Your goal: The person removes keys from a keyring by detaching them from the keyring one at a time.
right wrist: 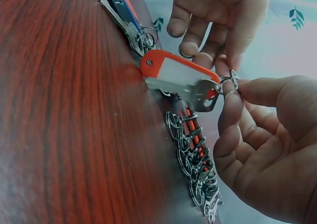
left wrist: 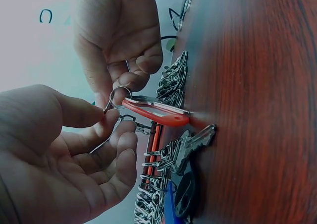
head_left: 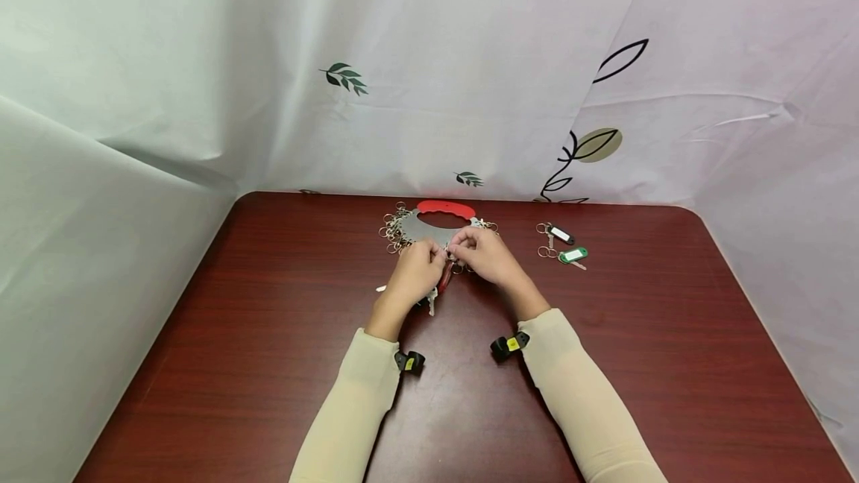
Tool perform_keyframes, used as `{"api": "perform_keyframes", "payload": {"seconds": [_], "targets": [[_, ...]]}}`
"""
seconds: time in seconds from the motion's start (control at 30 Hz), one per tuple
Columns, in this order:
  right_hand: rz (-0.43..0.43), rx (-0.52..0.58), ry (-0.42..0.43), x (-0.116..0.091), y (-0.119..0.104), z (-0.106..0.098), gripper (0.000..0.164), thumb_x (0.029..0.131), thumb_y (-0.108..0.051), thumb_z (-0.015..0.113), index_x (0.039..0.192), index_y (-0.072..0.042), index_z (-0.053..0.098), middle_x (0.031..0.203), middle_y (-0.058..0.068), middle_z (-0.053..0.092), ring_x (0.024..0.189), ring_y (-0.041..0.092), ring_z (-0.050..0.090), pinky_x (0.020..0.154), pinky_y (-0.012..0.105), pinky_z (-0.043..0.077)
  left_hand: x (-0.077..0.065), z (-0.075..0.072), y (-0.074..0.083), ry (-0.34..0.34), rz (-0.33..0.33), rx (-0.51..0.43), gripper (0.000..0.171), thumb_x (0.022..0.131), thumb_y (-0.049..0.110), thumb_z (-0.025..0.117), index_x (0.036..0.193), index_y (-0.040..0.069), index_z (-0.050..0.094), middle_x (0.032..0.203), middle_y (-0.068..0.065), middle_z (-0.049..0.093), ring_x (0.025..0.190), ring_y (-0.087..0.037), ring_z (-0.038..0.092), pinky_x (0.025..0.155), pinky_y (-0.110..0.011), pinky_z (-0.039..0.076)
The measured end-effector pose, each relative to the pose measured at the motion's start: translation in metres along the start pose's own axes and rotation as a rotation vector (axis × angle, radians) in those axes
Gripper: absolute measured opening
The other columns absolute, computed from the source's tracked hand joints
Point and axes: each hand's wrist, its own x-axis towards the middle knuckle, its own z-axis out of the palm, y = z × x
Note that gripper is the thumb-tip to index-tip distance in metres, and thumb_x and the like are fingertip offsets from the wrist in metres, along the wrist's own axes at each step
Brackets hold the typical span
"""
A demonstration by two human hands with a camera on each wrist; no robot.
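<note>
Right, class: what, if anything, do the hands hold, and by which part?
The left hand and right hand pinch a metal ring at its rim; neither grip is on the red tag or key attached.

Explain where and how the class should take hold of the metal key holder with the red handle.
Probably by the red handle, coming from above and curling fingers round its wavy inner edge, which looks shaped for fingers; rings crowd both sides of the metal key holder.
</note>
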Motion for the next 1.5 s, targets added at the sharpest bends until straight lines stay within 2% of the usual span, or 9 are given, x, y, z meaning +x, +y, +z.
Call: {"api": "perform_keyframes", "payload": {"seconds": [0.17,0.33,0.43,0.67,0.87,1.0,1.37,1.5], "targets": [[0.025,0.008,0.019,0.0001,-0.0007,0.0008,0.011,0.091,-0.008,0.065,0.092,0.003,0.065,0.078,0.023,0.068,0.068,0.033,0.063,0.056,0.025,0.044,0.0,0.0012,0.0005,-0.003,-0.005,-0.002,0.015,0.089,0.012,0.061,0.075,0.008,0.064,0.066,-0.004,0.062,0.058,-0.017,0.055,0.056,-0.031,0.047],[0.025,0.025,0.011,0.0001,-0.0009,0.0014,0.015,0.092,-0.008,0.064,0.096,0.006,0.065,0.083,0.027,0.069,0.072,0.039,0.063,0.056,0.026,0.042,0.0006,0.0024,0.0,0.046,-0.008,-0.016,0.013,0.089,0.012,0.061,0.077,0.007,0.063,0.068,-0.004,0.061,0.061,-0.017,0.055,0.058,-0.031,0.048],[0.028,0.024,0.002,0.0,-0.0015,0.0006,0.015,0.092,-0.01,0.064,0.095,0.004,0.065,0.082,0.025,0.069,0.071,0.037,0.064,0.055,0.026,0.042,0.0011,0.0029,-0.0002,0.073,-0.008,-0.022,0.011,0.089,0.011,0.062,0.079,0.007,0.064,0.07,-0.004,0.062,0.062,-0.017,0.056,0.059,-0.032,0.05],[0.02,0.026,-0.016,0.0003,-0.0001,-0.0006,0.011,0.091,-0.01,0.063,0.092,0.0,0.065,0.078,0.019,0.068,0.069,0.031,0.063,0.056,0.027,0.045,0.0014,0.0023,-0.0012,0.086,0.002,0.002,0.009,0.091,0.008,0.06,0.083,0.004,0.062,0.07,-0.006,0.062,0.064,-0.019,0.057,0.062,-0.035,0.05],[-0.014,0.007,-0.013,0.0005,0.0002,-0.0002,0.011,0.091,-0.011,0.063,0.092,-0.001,0.067,0.079,0.013,0.068,0.067,0.018,0.06,0.059,0.026,0.047,0.0023,0.0044,-0.0025,0.114,0.033,0.06,0.009,0.091,0.009,0.059,0.084,0.004,0.063,0.076,-0.009,0.065,0.076,-0.025,0.061,0.075,-0.043,0.052],[-0.031,0.006,-0.011,-0.0001,-0.0018,0.0006,0.01,0.09,-0.009,0.064,0.091,0.0,0.068,0.079,0.014,0.068,0.065,0.015,0.058,0.059,0.027,0.047,0.0024,0.0062,-0.0009,0.127,0.032,0.069,0.01,0.092,0.011,0.06,0.085,0.005,0.064,0.082,-0.011,0.066,0.085,-0.028,0.063,0.082,-0.046,0.052],[-0.014,0.047,0.013,0.001,0.0004,0.0024,0.008,0.091,-0.008,0.064,0.089,0.0,0.066,0.076,0.018,0.068,0.067,0.032,0.062,0.055,0.024,0.045,0.0015,0.0048,0.001,0.123,0.018,-0.003,0.006,0.086,0.01,0.065,0.085,0.005,0.064,0.073,-0.007,0.067,0.069,-0.02,0.061,0.066,-0.036,0.053],[-0.007,0.054,0.015,0.001,0.0,0.0026,0.009,0.091,-0.008,0.064,0.091,0.0,0.067,0.078,0.019,0.068,0.069,0.035,0.063,0.056,0.024,0.046,0.002,0.0049,-0.0001,0.122,-0.011,-0.044,0.005,0.084,0.009,0.067,0.084,0.004,0.065,0.071,-0.007,0.067,0.063,-0.018,0.061,0.061,-0.034,0.054]]}}
